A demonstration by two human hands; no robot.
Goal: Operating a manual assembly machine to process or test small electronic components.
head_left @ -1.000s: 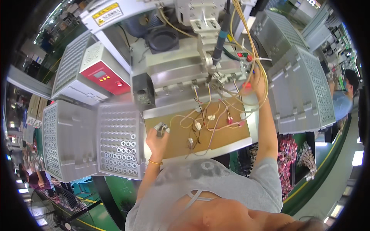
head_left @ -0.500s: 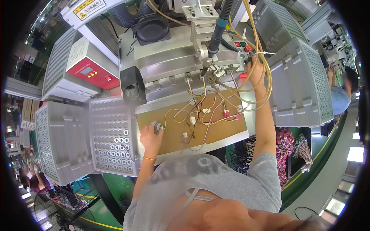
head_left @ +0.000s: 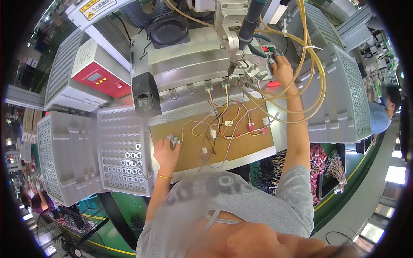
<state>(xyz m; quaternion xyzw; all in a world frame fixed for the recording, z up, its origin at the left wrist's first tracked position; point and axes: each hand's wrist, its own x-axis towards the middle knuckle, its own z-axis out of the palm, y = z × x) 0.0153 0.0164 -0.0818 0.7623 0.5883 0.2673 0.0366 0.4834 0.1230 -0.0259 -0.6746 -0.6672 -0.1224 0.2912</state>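
Left hand: it rests on the brown board, its capped fingers pressed together; whether they pinch something cannot be told.
Right hand: it has stayed up at the machine head, fingers bent on the fixture.
Change: the left hand has moved a little toward the tray with rings.
Wires: they lie loose on the board, between both hands.

Wire harnesses lie on the table, before the machine. A perforated tray sits left; the control box behind it.
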